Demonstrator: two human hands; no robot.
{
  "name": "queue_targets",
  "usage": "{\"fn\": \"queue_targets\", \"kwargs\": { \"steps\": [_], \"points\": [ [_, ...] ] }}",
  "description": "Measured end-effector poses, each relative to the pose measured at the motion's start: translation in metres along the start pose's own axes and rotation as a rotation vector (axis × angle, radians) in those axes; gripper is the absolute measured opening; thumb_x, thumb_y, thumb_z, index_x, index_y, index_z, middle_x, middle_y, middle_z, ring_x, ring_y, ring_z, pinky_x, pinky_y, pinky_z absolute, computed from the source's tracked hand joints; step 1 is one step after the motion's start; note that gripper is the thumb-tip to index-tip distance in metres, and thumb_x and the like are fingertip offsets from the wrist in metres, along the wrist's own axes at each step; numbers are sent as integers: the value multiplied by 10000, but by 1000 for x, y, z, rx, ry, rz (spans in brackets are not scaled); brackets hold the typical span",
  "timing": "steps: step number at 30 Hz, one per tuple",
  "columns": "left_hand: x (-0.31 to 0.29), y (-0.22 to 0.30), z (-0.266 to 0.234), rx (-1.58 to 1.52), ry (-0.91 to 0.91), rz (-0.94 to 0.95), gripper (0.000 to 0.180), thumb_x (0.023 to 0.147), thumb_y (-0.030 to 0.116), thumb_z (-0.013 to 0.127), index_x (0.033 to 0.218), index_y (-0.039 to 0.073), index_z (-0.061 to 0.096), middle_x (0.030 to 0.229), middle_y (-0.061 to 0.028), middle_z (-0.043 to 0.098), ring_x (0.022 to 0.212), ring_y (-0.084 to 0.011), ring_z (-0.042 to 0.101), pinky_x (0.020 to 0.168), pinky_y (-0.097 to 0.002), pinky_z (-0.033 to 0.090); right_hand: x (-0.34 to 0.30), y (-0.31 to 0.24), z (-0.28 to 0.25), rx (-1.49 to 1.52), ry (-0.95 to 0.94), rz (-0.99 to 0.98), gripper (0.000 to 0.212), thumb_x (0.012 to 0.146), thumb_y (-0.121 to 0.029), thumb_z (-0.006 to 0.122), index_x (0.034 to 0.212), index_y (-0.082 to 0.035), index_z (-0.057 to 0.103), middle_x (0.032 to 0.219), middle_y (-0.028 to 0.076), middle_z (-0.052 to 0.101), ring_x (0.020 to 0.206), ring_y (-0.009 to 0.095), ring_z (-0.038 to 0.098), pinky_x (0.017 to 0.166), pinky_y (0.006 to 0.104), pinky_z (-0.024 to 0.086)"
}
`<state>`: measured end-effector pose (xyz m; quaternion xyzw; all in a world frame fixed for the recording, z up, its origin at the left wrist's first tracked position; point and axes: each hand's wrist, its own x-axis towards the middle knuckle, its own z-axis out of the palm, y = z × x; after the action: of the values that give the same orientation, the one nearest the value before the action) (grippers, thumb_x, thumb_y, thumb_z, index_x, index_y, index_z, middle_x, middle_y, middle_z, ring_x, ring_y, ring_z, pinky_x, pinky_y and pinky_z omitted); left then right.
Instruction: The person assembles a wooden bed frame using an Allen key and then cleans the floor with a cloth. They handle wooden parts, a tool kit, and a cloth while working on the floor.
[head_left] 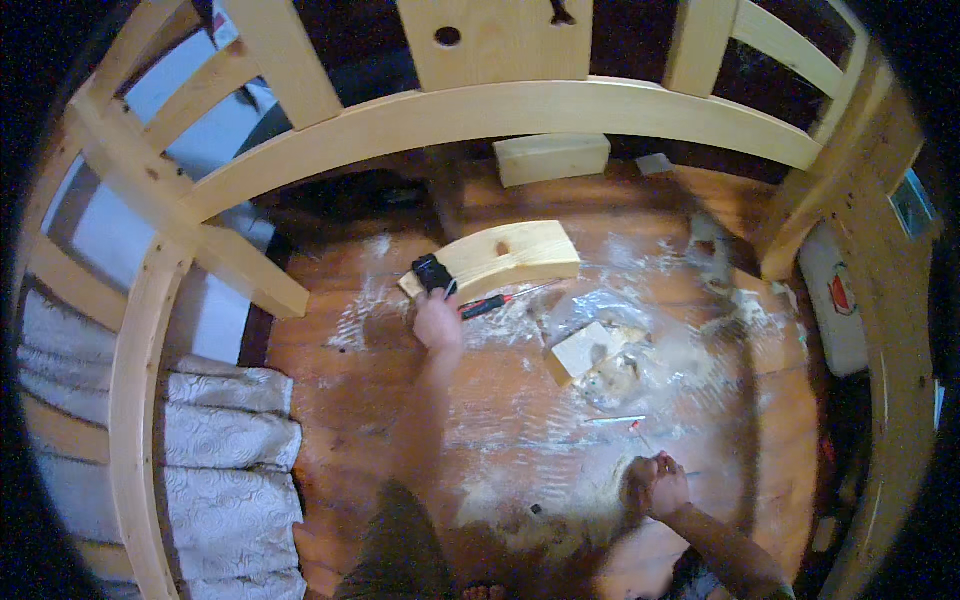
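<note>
My left hand point(437, 322) is stretched far forward, its fingers closed against a small black boxy object point(432, 274); the kind is too blurred to make out. That object sits at the left end of a curved, pale wooden piece point(520, 250) lying on the floor. Beside these fingers lies a screwdriver point(484, 307) with a black and red handle, its shaft pointing right. Low on the right, my right hand point(664, 487) is closed round a thin, pale stick point(643, 437) with a red tip. A slim, light-coloured rod point(613, 419) rests just beyond it.
Pale sawdust point(560, 510) streaks the wooden floor. A rectangular wood block point(588, 352) lies by a clear plastic bag point(640, 375). Another block point(552, 160) stands under a curved wooden rail point(520, 105). Wooden frames flank both sides, with quilted grey fabric point(230, 460) at left.
</note>
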<state>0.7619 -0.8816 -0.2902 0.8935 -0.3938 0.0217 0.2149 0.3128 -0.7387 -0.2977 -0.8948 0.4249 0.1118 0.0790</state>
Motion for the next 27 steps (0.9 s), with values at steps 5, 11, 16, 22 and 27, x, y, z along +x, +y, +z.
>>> {"fn": "queue_targets", "kwargs": {
  "steps": [5, 11, 16, 22, 27],
  "points": [
    [-40, 8, -29, -680, 10, 216, 140, 779, 106, 579, 888, 19, 592, 923, -148, 544, 850, -293, 529, 750, -366, 427, 5, 15, 40, 98, -36, 0, 248, 711, -308, 519, 915, -175, 566, 914, 64, 549, 929, 230, 520, 865, 370, 383],
    [-182, 73, -81, -882, -607, 492, 101, 753, 38, 577, 846, 1, 562, 704, -63, 537, 600, -118, 475, 538, -260, 393, 1, 1, -43, 519, 188, 423, 249, 732, -283, 579, 715, -34, 585, 741, 140, 579, 698, 289, 579, 644, 372, 461],
    [-274, 144, -130, -754, -654, 1088, 151, 742, 69, 590, 891, 89, 579, 860, -89, 573, 597, -224, 559, 530, -332, 452, -66, 6, -137, 1893, -39, 558, 397, 782, -376, 547, 1044, -83, 494, 990, 50, 529, 722, 183, 575, 577, 318, 461],
    [-348, 194, -196, -588, -498, 1587, 411, 690, 78, 563, 1099, 109, 530, 857, -102, 572, 581, -264, 576, 520, -374, 487, -170, 9, -157, 1783, 308, 812, 308, 798, -167, 550, 1070, -55, 461, 713, 67, 560, 416, 137, 479, 382, 263, 416],
    [-370, 219, -230, -724, -589, 1620, 458, 729, 55, 549, 1181, 88, 490, 630, -73, 576, 541, -264, 567, 489, -376, 463, -275, 50, -234, 1538, 706, 875, 182, 802, -157, 538, 948, -52, 509, 670, 60, 545, 437, 132, 485, 346, 259, 391]
  ]
}}
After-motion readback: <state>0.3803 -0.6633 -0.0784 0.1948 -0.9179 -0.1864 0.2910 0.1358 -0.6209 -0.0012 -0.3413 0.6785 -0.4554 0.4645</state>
